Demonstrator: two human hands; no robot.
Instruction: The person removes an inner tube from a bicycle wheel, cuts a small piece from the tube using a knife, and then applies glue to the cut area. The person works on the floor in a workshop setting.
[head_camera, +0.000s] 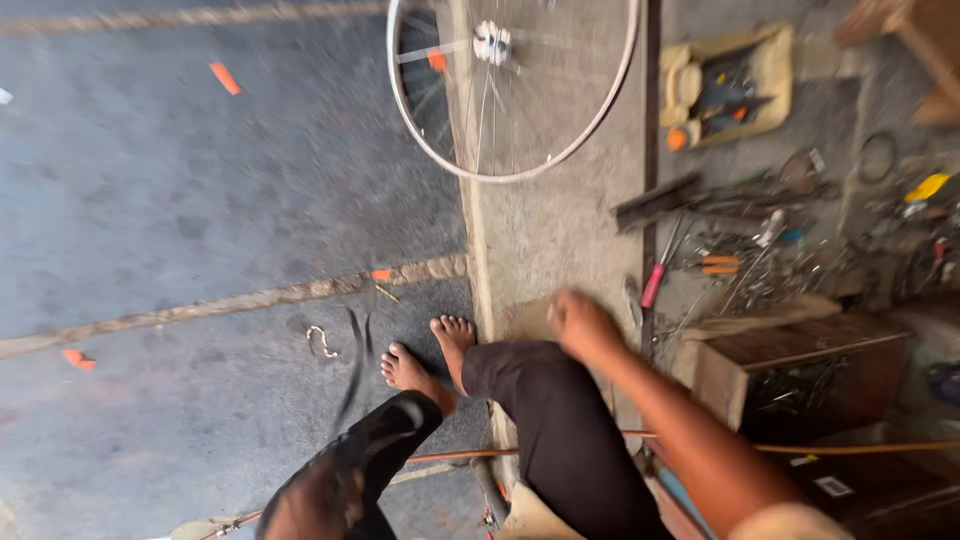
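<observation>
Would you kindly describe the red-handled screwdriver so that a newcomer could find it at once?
Start from the big silver bicycle wheel lying at the top of the floor, then go down and right to the scattered heap of metal tools. The red-handled screwdriver lies at the heap's left edge, just beyond the right hand. Its slim red handle sets it apart from the two orange-handled tools beside it.

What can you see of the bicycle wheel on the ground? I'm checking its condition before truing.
The bicycle wheel lies flat on the floor, straddling grey asphalt and a paler concrete strip. It has a bare silvery metal rim with no tyre, thin wire spokes and a pale hub. Its top edge is cut off by the frame. Neither hand touches it.
</observation>
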